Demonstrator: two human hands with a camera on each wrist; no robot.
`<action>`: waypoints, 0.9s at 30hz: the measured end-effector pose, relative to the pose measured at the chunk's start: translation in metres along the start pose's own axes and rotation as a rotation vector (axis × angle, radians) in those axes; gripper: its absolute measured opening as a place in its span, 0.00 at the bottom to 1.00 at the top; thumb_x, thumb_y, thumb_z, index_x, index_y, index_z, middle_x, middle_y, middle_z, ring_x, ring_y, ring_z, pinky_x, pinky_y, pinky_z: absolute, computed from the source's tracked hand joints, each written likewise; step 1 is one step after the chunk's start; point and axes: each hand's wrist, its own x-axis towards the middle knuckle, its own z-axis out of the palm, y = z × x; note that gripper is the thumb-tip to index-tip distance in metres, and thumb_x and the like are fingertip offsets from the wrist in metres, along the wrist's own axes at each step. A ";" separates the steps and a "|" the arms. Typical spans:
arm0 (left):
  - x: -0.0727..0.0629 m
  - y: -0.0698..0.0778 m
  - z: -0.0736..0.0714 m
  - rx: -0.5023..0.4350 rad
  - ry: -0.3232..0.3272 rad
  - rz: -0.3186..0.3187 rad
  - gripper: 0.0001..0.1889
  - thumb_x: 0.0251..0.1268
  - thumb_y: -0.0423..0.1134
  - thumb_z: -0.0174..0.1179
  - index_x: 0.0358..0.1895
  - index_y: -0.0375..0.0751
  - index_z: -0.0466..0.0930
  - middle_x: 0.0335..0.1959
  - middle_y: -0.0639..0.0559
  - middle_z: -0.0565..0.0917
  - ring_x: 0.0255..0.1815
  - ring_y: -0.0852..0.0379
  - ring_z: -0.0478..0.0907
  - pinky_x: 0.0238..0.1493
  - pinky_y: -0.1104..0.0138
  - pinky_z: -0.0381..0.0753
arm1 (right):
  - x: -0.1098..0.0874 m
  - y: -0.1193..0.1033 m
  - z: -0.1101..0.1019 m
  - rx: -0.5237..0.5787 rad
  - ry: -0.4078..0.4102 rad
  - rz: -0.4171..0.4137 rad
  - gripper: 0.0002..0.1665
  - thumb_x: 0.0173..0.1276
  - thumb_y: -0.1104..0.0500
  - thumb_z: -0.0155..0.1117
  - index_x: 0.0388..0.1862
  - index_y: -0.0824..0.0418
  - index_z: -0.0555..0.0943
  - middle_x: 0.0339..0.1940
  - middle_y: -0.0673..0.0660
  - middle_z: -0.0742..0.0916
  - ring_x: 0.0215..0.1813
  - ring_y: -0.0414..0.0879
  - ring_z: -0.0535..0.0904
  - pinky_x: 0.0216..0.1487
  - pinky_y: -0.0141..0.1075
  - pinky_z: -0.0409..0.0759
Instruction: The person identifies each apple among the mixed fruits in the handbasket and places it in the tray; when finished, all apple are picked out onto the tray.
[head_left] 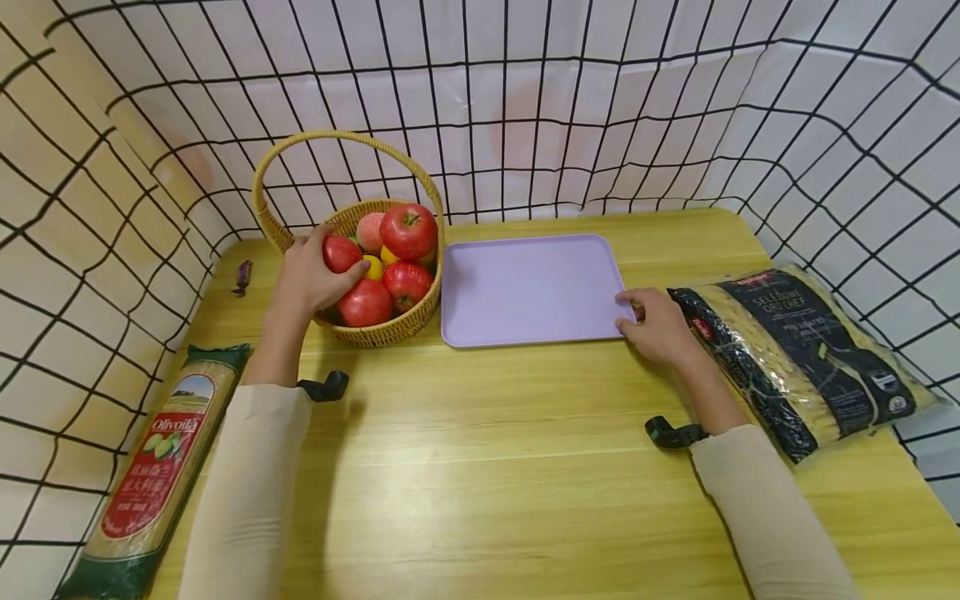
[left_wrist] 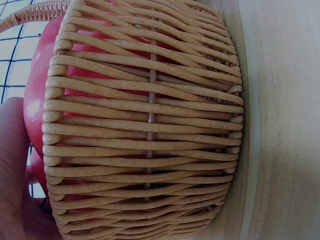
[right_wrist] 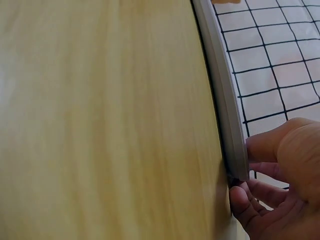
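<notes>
A wicker basket point(head_left: 378, 335) with a tall arched handle stands at the back left, filled with red apples point(head_left: 408, 232), a pinkish fruit point(head_left: 371, 232) and some yellow fruit. My left hand point(head_left: 309, 271) reaches over its left rim and grips a red apple point(head_left: 342, 253), thumb towards the middle of the basket. In the left wrist view the woven wall point(left_wrist: 145, 125) hides most of the fruit. Right of the basket lies a flat lilac tray point(head_left: 532, 292). My right hand point(head_left: 656, 325) pinches its right edge near the front corner; the right wrist view shows the tray's side point(right_wrist: 225, 100).
A long spaghetti pack point(head_left: 157, 467) lies at the left edge of the wooden table point(head_left: 480, 483). A large pasta bag point(head_left: 810, 358) lies at the right. A small dark wrapped item point(head_left: 242, 277) is left of the basket. Grid-patterned cloth point(head_left: 525, 108) surrounds the table.
</notes>
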 end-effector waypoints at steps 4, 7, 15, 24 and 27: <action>-0.001 -0.001 0.000 -0.034 0.022 -0.017 0.47 0.64 0.62 0.62 0.78 0.38 0.57 0.70 0.28 0.67 0.68 0.30 0.67 0.63 0.34 0.76 | 0.000 0.001 0.002 0.009 0.020 0.015 0.28 0.75 0.60 0.61 0.70 0.68 0.74 0.59 0.71 0.79 0.55 0.62 0.76 0.55 0.54 0.74; -0.001 -0.002 -0.001 -0.067 0.039 -0.029 0.48 0.63 0.61 0.66 0.76 0.34 0.59 0.69 0.29 0.70 0.67 0.31 0.70 0.64 0.36 0.76 | 0.000 0.004 0.004 0.016 0.042 0.015 0.28 0.75 0.60 0.61 0.71 0.68 0.74 0.58 0.70 0.79 0.54 0.61 0.76 0.55 0.54 0.74; -0.001 -0.001 -0.001 -0.099 0.096 -0.027 0.47 0.57 0.60 0.73 0.72 0.33 0.67 0.65 0.32 0.77 0.64 0.34 0.74 0.63 0.39 0.79 | -0.002 0.007 0.008 0.049 0.067 0.011 0.27 0.74 0.61 0.62 0.70 0.67 0.75 0.51 0.68 0.79 0.50 0.59 0.73 0.52 0.49 0.72; -0.001 0.000 0.002 -0.155 0.166 -0.013 0.48 0.52 0.60 0.76 0.71 0.37 0.68 0.65 0.35 0.77 0.65 0.36 0.72 0.63 0.39 0.78 | -0.003 0.011 0.009 0.065 0.101 -0.017 0.26 0.74 0.61 0.63 0.69 0.67 0.76 0.48 0.66 0.80 0.46 0.56 0.73 0.47 0.44 0.71; -0.001 0.001 0.003 -0.174 0.186 -0.011 0.49 0.49 0.62 0.77 0.70 0.39 0.68 0.65 0.37 0.77 0.66 0.38 0.72 0.64 0.39 0.78 | -0.003 0.013 0.010 0.076 0.112 -0.022 0.26 0.74 0.61 0.63 0.68 0.67 0.77 0.47 0.66 0.79 0.45 0.55 0.73 0.47 0.43 0.70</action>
